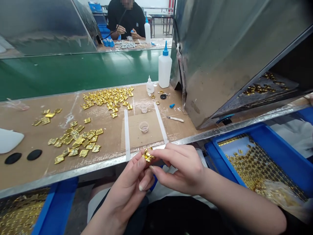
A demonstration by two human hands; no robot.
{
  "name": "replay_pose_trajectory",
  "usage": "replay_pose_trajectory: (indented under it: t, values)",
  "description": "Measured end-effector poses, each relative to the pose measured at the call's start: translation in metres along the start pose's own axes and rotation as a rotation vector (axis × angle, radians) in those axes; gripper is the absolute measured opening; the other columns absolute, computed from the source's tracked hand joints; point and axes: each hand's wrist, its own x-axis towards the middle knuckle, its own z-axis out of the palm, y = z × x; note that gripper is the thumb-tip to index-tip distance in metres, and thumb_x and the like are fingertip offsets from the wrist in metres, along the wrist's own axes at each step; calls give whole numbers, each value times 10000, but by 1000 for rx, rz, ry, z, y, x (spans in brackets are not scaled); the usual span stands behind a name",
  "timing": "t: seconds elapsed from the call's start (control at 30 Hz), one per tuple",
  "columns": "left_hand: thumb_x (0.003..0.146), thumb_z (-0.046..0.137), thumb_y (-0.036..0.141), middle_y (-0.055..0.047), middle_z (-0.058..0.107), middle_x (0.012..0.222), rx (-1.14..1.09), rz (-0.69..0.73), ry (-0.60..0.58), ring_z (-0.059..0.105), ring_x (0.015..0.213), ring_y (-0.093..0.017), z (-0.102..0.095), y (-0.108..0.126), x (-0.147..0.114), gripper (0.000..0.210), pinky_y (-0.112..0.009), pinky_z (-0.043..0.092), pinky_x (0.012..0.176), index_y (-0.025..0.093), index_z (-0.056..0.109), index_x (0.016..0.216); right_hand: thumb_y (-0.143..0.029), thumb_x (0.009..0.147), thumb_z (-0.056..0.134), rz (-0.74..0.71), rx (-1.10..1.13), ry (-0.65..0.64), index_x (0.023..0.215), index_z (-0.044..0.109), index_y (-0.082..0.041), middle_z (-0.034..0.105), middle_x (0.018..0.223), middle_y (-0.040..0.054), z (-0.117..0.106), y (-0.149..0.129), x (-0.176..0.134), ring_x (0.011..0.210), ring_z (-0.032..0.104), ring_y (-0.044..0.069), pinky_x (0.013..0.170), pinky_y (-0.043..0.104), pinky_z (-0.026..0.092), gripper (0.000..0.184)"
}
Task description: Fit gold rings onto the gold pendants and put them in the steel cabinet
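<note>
Just off the table's front edge, my left hand pinches a small shiny gold ring-shaped piece between thumb and fingers. My right hand meets it from the right, its fingertips closed on the same gold piece. Part of the piece is hidden behind the fingers. Beyond my hands, a small clear cup stands on a cardboard sheet edged with white tape. A heap of gold pieces lies farther back, and flat gold plates are spread to the left.
A white bottle with blue cap, a small dropper bottle and a craft knife are at the right. A metal hood rises there. Blue trays hold gold pieces below. A co-worker sits opposite.
</note>
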Motion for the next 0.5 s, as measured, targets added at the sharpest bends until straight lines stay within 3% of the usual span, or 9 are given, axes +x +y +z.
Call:
replay_pose_trajectory:
  t: [0.1, 0.23, 0.5]
  values:
    - [842, 817, 440, 90, 321, 505, -48, -7, -36, 116, 485, -48, 1, 1, 1, 282, -111, 276, 473, 191, 690, 806, -190, 922, 630, -24, -45, -38, 1270, 643, -210, 748, 915, 48, -1, 1, 0, 769, 674, 159, 673, 281, 494, 349]
    - [830, 836, 404, 84, 308, 575, -67, -25, -29, 89, 513, -50, 0, 0, 0, 267, -99, 231, 450, 184, 686, 809, -221, 952, 606, -43, -110, -94, 1200, 687, -211, 699, 807, 30, -4, 2, 1, 692, 620, 153, 617, 284, 426, 261]
    - [800, 859, 422, 97, 223, 603, 25, -32, 8, 91, 513, -47, -7, -5, -5, 296, -107, 236, 455, 180, 691, 829, -239, 992, 563, -68, -89, -149, 1029, 697, -216, 629, 746, -2, -13, -1, 4, 653, 553, 127, 594, 275, 351, 141]
